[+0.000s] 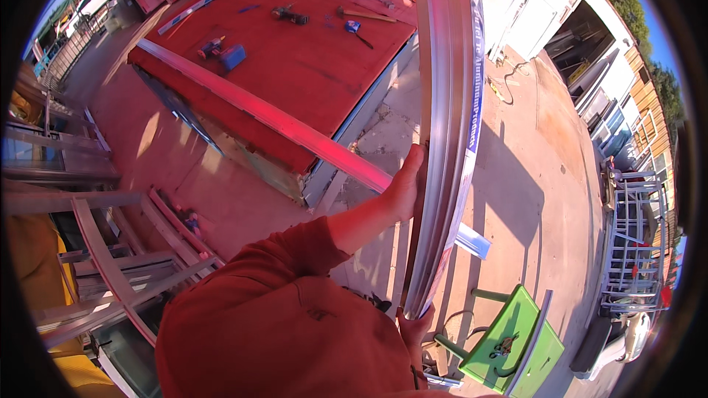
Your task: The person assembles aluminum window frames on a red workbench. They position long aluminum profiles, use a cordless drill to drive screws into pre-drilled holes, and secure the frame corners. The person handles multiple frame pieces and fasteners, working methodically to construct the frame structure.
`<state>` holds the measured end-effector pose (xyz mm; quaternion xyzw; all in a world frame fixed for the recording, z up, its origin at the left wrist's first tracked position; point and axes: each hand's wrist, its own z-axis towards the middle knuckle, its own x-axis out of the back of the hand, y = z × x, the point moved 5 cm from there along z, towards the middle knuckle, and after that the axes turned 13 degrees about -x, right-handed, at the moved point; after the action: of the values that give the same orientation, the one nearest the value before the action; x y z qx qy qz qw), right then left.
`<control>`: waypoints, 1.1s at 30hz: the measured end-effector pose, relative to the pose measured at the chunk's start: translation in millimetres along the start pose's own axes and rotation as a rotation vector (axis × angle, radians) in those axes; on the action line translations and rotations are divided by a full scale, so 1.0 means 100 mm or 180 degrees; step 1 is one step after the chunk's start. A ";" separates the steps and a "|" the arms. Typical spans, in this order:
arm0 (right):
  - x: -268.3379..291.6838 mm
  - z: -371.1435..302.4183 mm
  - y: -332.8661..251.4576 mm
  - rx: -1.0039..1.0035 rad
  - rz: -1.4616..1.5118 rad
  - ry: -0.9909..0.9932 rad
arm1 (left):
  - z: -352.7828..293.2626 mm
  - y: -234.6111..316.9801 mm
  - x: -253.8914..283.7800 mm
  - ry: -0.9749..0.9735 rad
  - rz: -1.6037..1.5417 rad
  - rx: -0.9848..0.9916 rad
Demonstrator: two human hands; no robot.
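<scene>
The left hand (402, 186) and right hand (415, 329) have their fingers clamped on 1 long ridged metal bar (440, 140), held up at the right side of the red tabletop (317, 66), where 2 drills (289, 15) lie.

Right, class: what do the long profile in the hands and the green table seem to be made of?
Long profile: probably aluminium, smooth and satin; its silvery grooves catch light.
Green table: likely plastic, fairly smooth; top and legs share one colour, though painted metal isn't ruled out.
</scene>
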<state>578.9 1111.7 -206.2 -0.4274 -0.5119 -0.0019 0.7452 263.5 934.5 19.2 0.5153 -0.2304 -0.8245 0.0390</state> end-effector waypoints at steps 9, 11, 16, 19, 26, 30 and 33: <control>0.47 0.80 -0.67 0.0550 0.0034 0.0165 | -0.50 -0.74 0.29 0.0754 0.0923 -0.0420; 0.58 0.91 -0.65 0.0769 -0.0035 0.0190 | -0.52 -0.83 0.29 0.1074 0.0775 -0.0336; 0.95 1.12 -0.58 0.1087 -0.0318 -0.0111 | -0.41 -0.74 0.36 0.1356 0.0342 -0.0525; 1.14 1.23 -0.53 0.1300 -0.0485 -0.0118 | -0.34 -0.43 0.36 0.1312 0.0570 -0.0876; 1.79 1.68 -0.50 0.1434 -0.0925 0.0734 | -0.40 0.65 0.78 0.1836 0.0440 -0.1877; 2.36 2.01 -0.41 0.0944 -0.0885 0.2504 | -0.64 1.09 0.74 0.1445 0.0258 -0.2002; 2.27 2.43 -0.04 -0.1125 0.2068 0.2500 | -0.89 0.91 0.83 0.2318 -0.0022 -0.2228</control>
<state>500.1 1363.4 -3.4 -0.6497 -0.0279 -0.0171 0.7595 286.2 798.0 -43.3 0.7263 0.0901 -0.6193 0.2845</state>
